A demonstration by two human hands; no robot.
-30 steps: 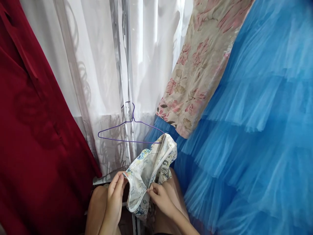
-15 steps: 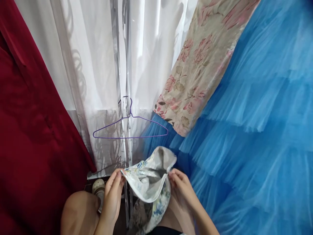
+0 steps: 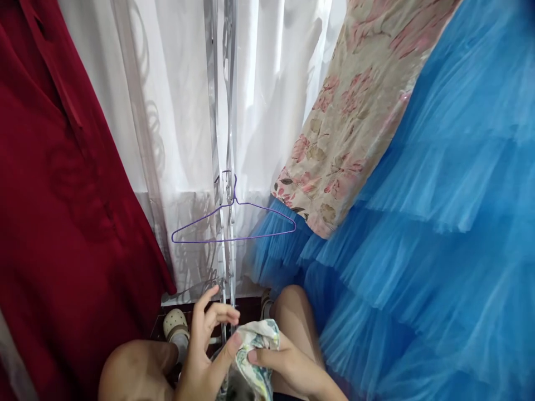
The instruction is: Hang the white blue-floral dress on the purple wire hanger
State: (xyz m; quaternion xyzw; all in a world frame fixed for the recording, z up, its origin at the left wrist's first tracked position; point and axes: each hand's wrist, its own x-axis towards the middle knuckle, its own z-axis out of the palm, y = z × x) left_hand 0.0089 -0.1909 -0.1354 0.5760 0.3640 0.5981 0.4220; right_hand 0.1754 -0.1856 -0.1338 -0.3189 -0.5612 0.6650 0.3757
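Note:
A light floral garment (image 3: 257,334) with blue, green and yellow print is bunched low in the middle of the view, over my lap. My right hand (image 3: 280,359) grips it, thumb lying across the cloth; the other fingers are hidden behind. To the left, my left hand (image 3: 213,340) has its fingers spread, with the thumb tip at the garment's edge. Beyond both hands, an unloaded purple wire hanger (image 3: 234,240) hangs from a metal rack (image 3: 228,267). The garment's lower part is partly hidden by my left hand and the frame's edge.
Dark red cloth (image 3: 62,234) hangs at left, with a white curtain (image 3: 179,139) behind the rack. At right hang a beige floral garment (image 3: 334,145) and a tiered blue tulle dress (image 3: 422,234). My knees and a beige clog (image 3: 174,323) are below.
The garment, earlier stretched open between both hands, is now gathered up and lower, in my right hand. My left hand has let go of its edge and spread its fingers. The view has shifted slightly.

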